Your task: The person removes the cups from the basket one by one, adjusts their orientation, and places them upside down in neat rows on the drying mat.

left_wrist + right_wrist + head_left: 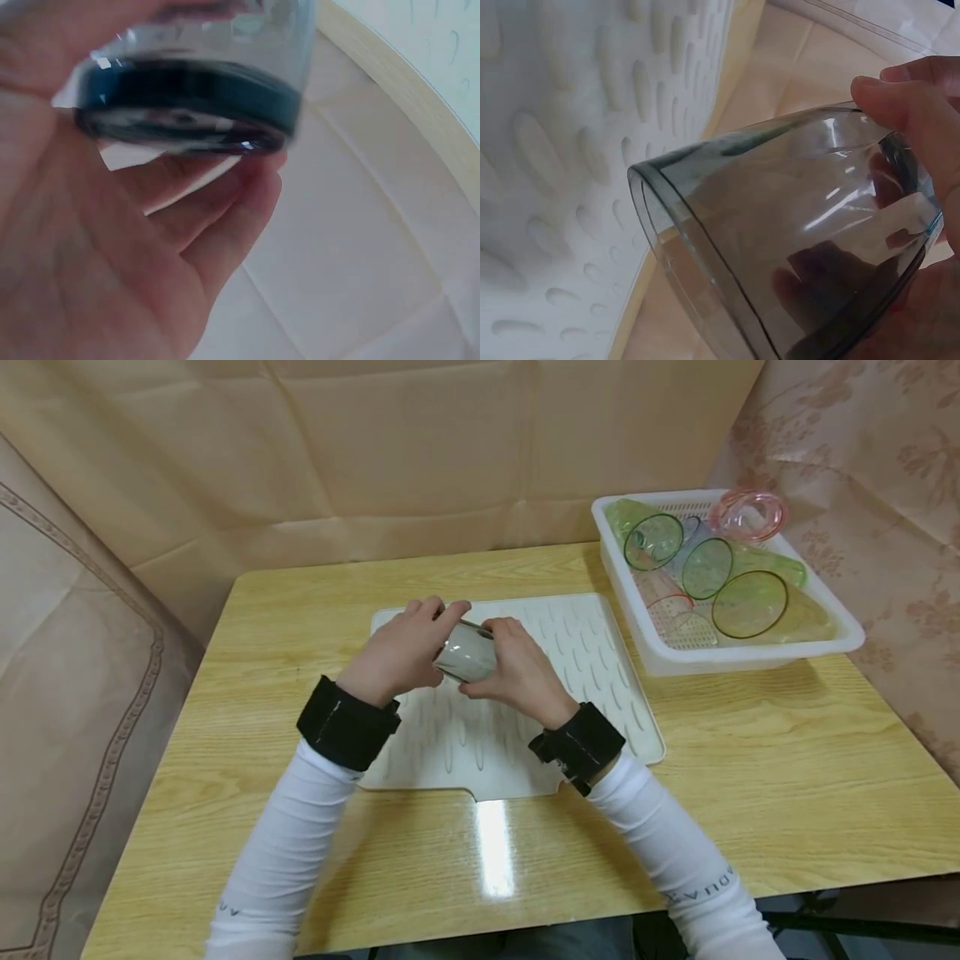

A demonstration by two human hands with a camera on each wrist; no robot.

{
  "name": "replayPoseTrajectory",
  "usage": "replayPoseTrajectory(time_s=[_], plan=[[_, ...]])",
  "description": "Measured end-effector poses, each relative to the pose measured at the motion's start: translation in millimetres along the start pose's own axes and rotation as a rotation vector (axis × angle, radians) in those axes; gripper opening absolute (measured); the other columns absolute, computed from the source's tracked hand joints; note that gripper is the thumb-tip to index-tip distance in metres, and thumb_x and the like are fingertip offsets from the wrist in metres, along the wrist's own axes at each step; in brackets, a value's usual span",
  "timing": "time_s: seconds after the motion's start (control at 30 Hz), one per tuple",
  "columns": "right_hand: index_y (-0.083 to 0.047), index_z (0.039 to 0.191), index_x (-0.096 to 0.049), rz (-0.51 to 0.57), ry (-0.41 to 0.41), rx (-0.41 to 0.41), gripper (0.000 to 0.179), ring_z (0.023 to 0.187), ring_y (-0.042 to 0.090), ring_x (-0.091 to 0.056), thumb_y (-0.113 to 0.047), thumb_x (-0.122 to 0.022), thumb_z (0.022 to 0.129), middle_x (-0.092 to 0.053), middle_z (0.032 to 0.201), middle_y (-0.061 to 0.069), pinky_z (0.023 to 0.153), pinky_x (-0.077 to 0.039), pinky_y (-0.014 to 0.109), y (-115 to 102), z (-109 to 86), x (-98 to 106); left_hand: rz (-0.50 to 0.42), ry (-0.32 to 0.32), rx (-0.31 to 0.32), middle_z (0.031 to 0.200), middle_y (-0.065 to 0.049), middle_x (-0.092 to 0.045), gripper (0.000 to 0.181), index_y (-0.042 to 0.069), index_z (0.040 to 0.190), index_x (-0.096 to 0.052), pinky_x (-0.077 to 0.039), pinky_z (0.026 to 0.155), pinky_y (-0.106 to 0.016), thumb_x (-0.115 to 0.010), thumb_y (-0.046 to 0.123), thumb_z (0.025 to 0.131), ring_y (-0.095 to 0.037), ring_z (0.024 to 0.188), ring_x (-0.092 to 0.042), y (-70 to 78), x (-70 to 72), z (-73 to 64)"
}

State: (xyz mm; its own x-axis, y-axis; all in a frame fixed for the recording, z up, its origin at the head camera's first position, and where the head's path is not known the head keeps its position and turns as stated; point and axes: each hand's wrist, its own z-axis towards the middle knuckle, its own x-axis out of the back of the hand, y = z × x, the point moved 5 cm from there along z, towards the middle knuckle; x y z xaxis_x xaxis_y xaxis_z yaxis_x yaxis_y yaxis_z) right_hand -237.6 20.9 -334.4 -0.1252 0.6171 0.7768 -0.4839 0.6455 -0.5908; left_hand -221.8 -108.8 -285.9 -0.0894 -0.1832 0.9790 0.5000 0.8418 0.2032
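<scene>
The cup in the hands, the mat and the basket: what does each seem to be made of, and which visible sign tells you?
Cup: glass or clear plastic, smooth and glossy; it is see-through, grey-tinted, with bright highlights.
Mat: perhaps silicone or plastic, pale with a soft sheen; moulded ridges cover it.
Basket: likely white plastic; smooth rim, small perforations.

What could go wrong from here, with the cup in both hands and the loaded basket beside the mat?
The glossy grey cup is held tilted above the white mat by the left hand and right hand; it could slip and drop. The pink cup sits high at the far rim of the basket, so a bump might topple it.
</scene>
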Motion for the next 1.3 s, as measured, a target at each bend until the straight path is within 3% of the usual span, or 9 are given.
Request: replayPoseTrajectory(time_s=[0.13,0.3,0.5,0.7,0.87,1.17,1.3], plan=[[0.006,0.127,-0.047,0.06,-0.004,-0.027,0.081,0.099,0.027,-0.051,-0.028,-0.088,0.067,-0.052,0.118,0.017,0.083,-0.046,0.04,2.4,-1.4,1.9,-0.224,0.017,-0.031,0.129,-0.022,-0.043,0.095,0.007,0.148,-0.031,-0.044,0.093,-0.047,-0.086,0.008,0.071,-0.036,0.114,-0.045,-12.5,7.2,-5.4],[0.005,0.129,-0.045,0.13,0.002,-0.045,0.081,0.099,0.027,-0.051,-0.028,-0.087,0.069,-0.05,0.119,0.016,0.082,-0.046,0.04,4.7,-3.3,1.3,-0.339,0.057,-0.072,0.137,-0.021,-0.037,0.093,0.009,0.15,-0.03,-0.038,0.1,-0.048,-0.083,0.027,0.076,-0.034,0.123,-0.042,-18.6,14.5,-9.9],[0.004,0.132,-0.042,0.207,-0.002,-0.05,0.081,0.102,0.028,-0.05,-0.028,-0.086,0.071,-0.047,0.124,0.017,0.084,-0.045,0.04,3.9,-5.4,-8.9,-0.356,0.041,-0.088,0.137,-0.017,-0.041,0.083,0.013,0.147,-0.037,-0.04,0.098,-0.046,-0.078,0.04,0.08,-0.028,0.121,-0.043,-12.7,11.4,-4.7],[0.006,0.133,-0.042,0.24,0.029,-0.039,0.084,0.112,0.032,-0.049,-0.029,-0.087,0.071,-0.047,0.128,0.02,0.093,-0.042,0.041,1.1,-7.3,-15.9,-0.317,0.052,-0.144,0.126,-0.016,-0.052,0.063,0.009,0.135,-0.05,-0.046,0.087,-0.043,-0.076,0.034,0.084,-0.029,0.105,-0.053,-7.4,6.8,-1.2],[0.007,0.131,-0.043,0.27,0.066,-0.022,0.083,0.11,0.033,-0.05,-0.027,-0.088,0.07,-0.049,0.126,0.023,0.092,-0.043,0.042,0.4,-7.4,-18.9,-0.289,0.085,-0.191,0.114,-0.013,-0.057,0.05,0.005,0.123,-0.058,-0.048,0.079,-0.04,-0.077,0.03,0.084,-0.026,0.094,-0.056,-4.9,7.9,-0.4],[0.004,0.13,-0.044,0.304,0.099,-0.006,0.079,0.105,0.029,-0.05,-0.027,-0.086,0.072,-0.049,0.122,0.017,0.088,-0.045,0.04,0.6,-6.6,-25.4,-0.231,0.073,-0.167,0.111,-0.014,-0.058,0.045,0.007,0.118,-0.062,-0.049,0.073,-0.038,-0.077,0.032,0.083,-0.027,0.09,-0.056,-5.1,11.0,2.4],[0.002,0.134,-0.042,0.309,0.087,-0.01,0.082,0.112,0.026,-0.048,-0.03,-0.086,0.072,-0.047,0.128,0.017,0.094,-0.043,0.04,1.1,-7.2,-26.3,-0.213,0.055,-0.159,0.109,-0.014,-0.057,0.045,0.007,0.117,-0.063,-0.048,0.072,-0.037,-0.078,0.032,0.083,-0.029,0.089,-0.056,-6.7,11.7,5.6]])
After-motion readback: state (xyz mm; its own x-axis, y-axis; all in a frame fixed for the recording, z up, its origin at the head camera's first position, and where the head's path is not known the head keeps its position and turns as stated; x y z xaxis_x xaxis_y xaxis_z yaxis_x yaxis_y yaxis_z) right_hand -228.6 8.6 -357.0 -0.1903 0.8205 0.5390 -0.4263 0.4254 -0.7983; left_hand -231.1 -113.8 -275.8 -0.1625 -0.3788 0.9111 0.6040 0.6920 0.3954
